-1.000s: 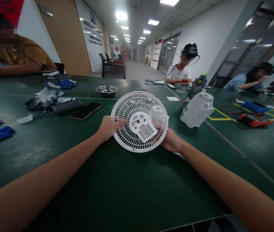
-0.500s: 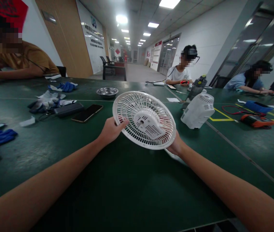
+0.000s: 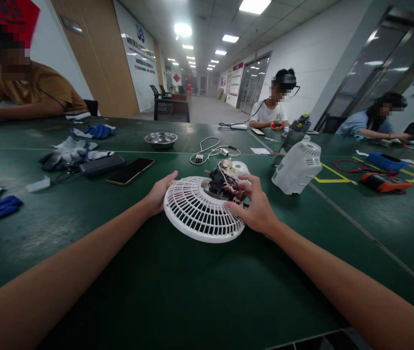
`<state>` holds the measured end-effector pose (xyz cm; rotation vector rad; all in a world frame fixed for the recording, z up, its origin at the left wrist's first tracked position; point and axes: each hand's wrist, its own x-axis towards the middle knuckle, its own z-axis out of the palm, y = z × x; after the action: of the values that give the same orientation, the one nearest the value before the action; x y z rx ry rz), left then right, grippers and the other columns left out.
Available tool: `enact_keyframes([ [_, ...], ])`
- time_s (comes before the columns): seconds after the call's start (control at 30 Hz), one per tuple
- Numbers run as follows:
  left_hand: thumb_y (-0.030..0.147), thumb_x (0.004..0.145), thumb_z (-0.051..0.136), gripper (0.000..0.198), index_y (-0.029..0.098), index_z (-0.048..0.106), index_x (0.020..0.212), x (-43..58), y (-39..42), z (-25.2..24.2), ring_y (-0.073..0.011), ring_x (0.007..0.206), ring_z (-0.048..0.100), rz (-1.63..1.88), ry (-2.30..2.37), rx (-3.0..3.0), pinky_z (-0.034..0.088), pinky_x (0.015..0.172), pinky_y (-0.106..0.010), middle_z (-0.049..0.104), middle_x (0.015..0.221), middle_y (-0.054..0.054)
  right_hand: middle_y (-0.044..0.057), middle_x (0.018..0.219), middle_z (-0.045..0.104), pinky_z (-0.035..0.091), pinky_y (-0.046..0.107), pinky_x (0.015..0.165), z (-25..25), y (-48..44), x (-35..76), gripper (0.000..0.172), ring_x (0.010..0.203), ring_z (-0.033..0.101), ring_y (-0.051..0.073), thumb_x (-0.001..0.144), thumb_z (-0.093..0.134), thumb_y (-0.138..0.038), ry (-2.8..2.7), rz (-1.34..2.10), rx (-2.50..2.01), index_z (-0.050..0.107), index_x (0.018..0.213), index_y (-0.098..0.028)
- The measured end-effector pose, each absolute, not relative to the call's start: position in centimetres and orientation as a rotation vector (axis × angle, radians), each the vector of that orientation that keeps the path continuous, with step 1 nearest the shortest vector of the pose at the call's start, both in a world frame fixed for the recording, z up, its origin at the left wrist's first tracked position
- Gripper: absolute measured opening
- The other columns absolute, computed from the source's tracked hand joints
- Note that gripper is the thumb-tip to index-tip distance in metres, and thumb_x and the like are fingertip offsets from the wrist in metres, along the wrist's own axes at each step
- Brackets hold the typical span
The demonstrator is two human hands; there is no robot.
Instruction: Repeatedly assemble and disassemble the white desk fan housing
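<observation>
A round white fan grille (image 3: 201,216) is held low over the green table, its dome side up. On top of it sits a dark motor (image 3: 219,182) with thin wires and a pale plastic part. My left hand (image 3: 160,194) grips the grille's left rim, its fingers partly hidden behind the edge. My right hand (image 3: 260,206) has its thumb on the grille and its fingers curled beside the motor at the right. Beyond the motor, a white cord (image 3: 210,150) with a plug lies loosely coiled.
A white plastic housing (image 3: 297,167) and a dark bottle (image 3: 296,133) stand at right. To the left lie a phone (image 3: 131,171), gloves (image 3: 70,153) and a power bank (image 3: 101,166). A steel bowl (image 3: 161,140) sits farther back. An orange meter (image 3: 384,183) lies far right; people sit around the table.
The grille has been turned over and lowered, so the motor side now faces up. My right hand has moved from behind the rim to the motor. The cord behind has come into view.
</observation>
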<state>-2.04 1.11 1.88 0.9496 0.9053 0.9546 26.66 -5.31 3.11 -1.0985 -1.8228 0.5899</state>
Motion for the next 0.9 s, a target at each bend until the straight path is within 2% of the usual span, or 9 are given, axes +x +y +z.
enact_keyframes([
  [0.1, 0.03, 0.093, 0.061, 0.021, 0.015, 0.072, 0.084, -2.0, 1.6, 1.6, -0.0198, 0.073, 0.073, 0.963, 0.926, 0.882, 0.061, 0.078, -0.033, 0.076, 0.082, -0.009, 0.012, 0.121, 0.065, 0.051, 0.055, 0.092, 3.0, -5.1, 26.6, 0.073, 0.098, 0.066, 0.03, 0.076, 0.081, -0.051, -1.955, 0.479, -1.125, 0.041, 0.134, -0.03],
  [0.17, 0.021, 0.093, 0.062, 0.014, 0.014, 0.074, 0.092, -2.0, 2.0, 1.3, -0.0175, 0.076, 0.074, 0.954, 0.938, 0.871, 0.061, 0.079, -0.031, 0.077, 0.089, -0.01, 0.012, 0.123, 0.064, 0.051, 0.055, 0.093, 3.2, -4.9, 26.6, 0.073, 0.101, 0.065, 0.032, 0.075, 0.082, -0.052, -2.017, 0.448, -1.111, 0.045, 0.133, -0.029],
  [0.37, 0.019, 0.092, 0.063, 0.014, 0.013, 0.076, 0.09, -1.8, 2.3, 0.9, -0.0169, 0.074, 0.074, 0.96, 0.994, 0.894, 0.062, 0.076, -0.03, 0.077, 0.09, -0.012, 0.01, 0.119, 0.063, 0.053, 0.046, 0.09, 3.2, -3.1, 28.8, 0.043, 0.107, 0.062, 0.027, 0.092, 0.061, -0.045, -1.967, 0.321, -1.054, 0.049, 0.13, -0.028],
  [0.43, 0.02, 0.092, 0.063, 0.015, 0.014, 0.077, 0.088, -1.7, 2.1, 1.1, -0.0175, 0.075, 0.074, 0.968, 1.006, 0.914, 0.062, 0.076, -0.03, 0.078, 0.092, -0.013, 0.011, 0.121, 0.061, 0.053, 0.046, 0.088, 2.7, -1.9, 29.9, 0.047, 0.109, 0.061, 0.029, 0.088, 0.065, -0.043, -1.874, 0.164, -1.157, 0.051, 0.129, -0.026],
  [0.57, 0.021, 0.093, 0.064, 0.017, 0.015, 0.078, 0.086, -1.5, 1.8, 1.3, -0.0163, 0.074, 0.074, 0.987, 1.009, 0.922, 0.062, 0.074, -0.028, 0.078, 0.091, -0.011, 0.014, 0.13, 0.059, 0.052, 0.052, 0.091, 1.5, 0.3, 31.7, 0.069, 0.116, 0.058, 0.034, 0.074, 0.075, -0.04, -1.797, 0.014, -1.357, 0.049, 0.137, -0.025],
  [0.63, 0.02, 0.093, 0.064, 0.016, 0.013, 0.078, 0.086, -1.5, 1.8, 1.3, -0.0153, 0.073, 0.073, 0.994, 1.008, 0.92, 0.062, 0.072, -0.027, 0.078, 0.088, -0.01, 0.013, 0.123, 0.063, 0.051, 0.053, 0.093, 0.9, 1.0, 32.0, 0.079, 0.112, 0.061, 0.034, 0.071, 0.078, -0.04, -1.8, 0.087, -1.425, 0.045, 0.141, -0.023],
  [0.77, 0.019, 0.092, 0.065, 0.015, 0.012, 0.077, 0.088, -1.6, 1.7, 1.3, -0.0143, 0.07, 0.072, 1.009, 1.019, 0.944, 0.061, 0.069, -0.026, 0.077, 0.084, -0.009, 0.004, 0.093, 0.069, 0.052, 0.049, 0.088, 0.4, 1.7, 32.1, 0.089, 0.086, 0.067, 0.027, 0.065, 0.081, -0.044, -1.723, 0.316, -1.553, 0.042, 0.141, -0.022],
  [0.83, 0.019, 0.092, 0.065, 0.014, 0.012, 0.076, 0.087, -1.6, 1.7, 1.3, -0.014, 0.069, 0.072, 1.017, 1.023, 0.959, 0.06, 0.068, -0.025, 0.076, 0.082, -0.008, 0.002, 0.086, 0.069, 0.054, 0.046, 0.082, 0.6, 1.8, 32.0, 0.085, 0.08, 0.067, 0.026, 0.063, 0.081, -0.047, -1.554, 0.437, -1.562, 0.045, 0.136, -0.022],
  [0.9, 0.02, 0.092, 0.066, 0.014, 0.013, 0.076, 0.086, -1.6, 1.7, 1.3, -0.014, 0.068, 0.072, 1.028, 1.031, 0.971, 0.06, 0.068, -0.025, 0.076, 0.081, -0.008, 0.003, 0.083, 0.069, 0.055, 0.043, 0.074, 1.0, 1.6, 31.9, 0.069, 0.075, 0.067, 0.026, 0.07, 0.071, -0.056, -1.302, 0.676, -1.49, 0.05, 0.127, -0.023],
])
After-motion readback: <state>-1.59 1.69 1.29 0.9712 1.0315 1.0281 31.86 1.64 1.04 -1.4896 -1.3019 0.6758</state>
